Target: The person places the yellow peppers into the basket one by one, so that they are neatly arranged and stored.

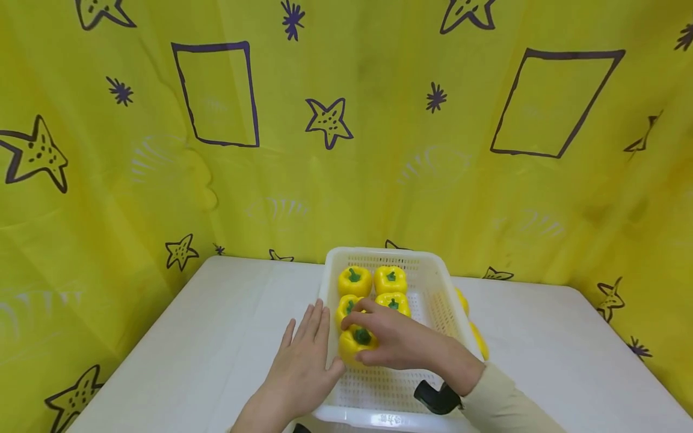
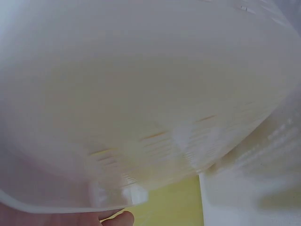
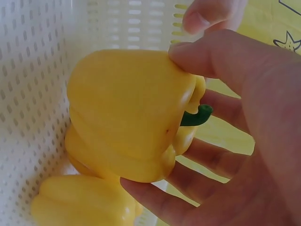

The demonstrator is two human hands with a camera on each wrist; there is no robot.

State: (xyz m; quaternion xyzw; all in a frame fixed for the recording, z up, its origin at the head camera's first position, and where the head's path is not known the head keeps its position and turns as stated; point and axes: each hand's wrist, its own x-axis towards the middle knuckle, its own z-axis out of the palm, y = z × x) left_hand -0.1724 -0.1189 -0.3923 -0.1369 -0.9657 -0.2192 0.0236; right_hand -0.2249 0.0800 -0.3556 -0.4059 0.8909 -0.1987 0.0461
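Observation:
My right hand (image 1: 400, 337) grips a yellow bell pepper (image 3: 127, 108) with a green stem, thumb and fingers spread around its stem end. This pepper is inside a white perforated basket (image 1: 387, 418), nearer to me than the other yellow bell peppers (image 1: 390, 279), which sit stem up in two columns along the left side. My left hand (image 1: 303, 367) lies against the basket's left rim with its fingers straight. In the left wrist view the basket's wall (image 2: 155, 94) fills most of the picture, and only bits of my fingers (image 2: 56, 219) show at the bottom.
More yellow objects (image 1: 479, 341) stand just outside the basket's right wall, partly hidden by it. The basket rests on a white table (image 1: 233, 325). Behind and beside the table hangs a yellow curtain (image 1: 379, 180) with drawn stars.

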